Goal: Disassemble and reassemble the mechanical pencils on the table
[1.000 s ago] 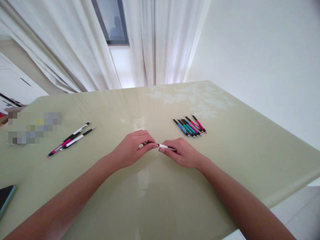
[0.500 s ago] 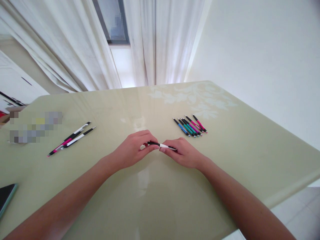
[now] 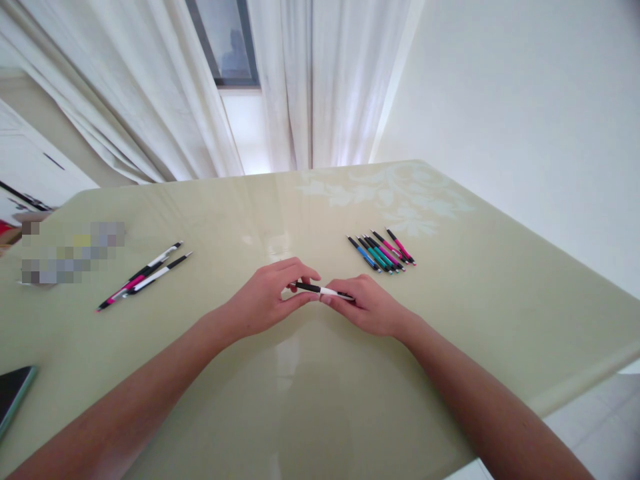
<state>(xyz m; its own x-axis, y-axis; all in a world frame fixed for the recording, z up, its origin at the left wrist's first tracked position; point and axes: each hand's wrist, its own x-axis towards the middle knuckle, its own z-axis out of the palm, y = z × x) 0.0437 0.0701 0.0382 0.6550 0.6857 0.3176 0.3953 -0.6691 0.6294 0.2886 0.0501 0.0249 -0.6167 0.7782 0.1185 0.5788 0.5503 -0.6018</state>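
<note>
A black-and-white pen [image 3: 308, 287] lies level between my two hands, just above the table. My right hand [image 3: 367, 305] is closed around its white end, thumb and fingers pinching the barrel. At the black tip end, my left hand [image 3: 270, 297] curls loosely about the pen. Its index finger is raised off the barrel, while the thumb lies along the near side. The other left fingers are partly hidden behind the pen.
Several coloured pens [image 3: 383, 253] lie side by side beyond my right hand. A few white, black and pink pens [image 3: 143, 277] lie in a bunch at left. A blurred packet [image 3: 70, 257] and a dark device [image 3: 15, 393] sit near the table's left edge.
My left index finger has lifted away from the pen, so more of its black part shows. The right hand and the pens on the table stay put.
</note>
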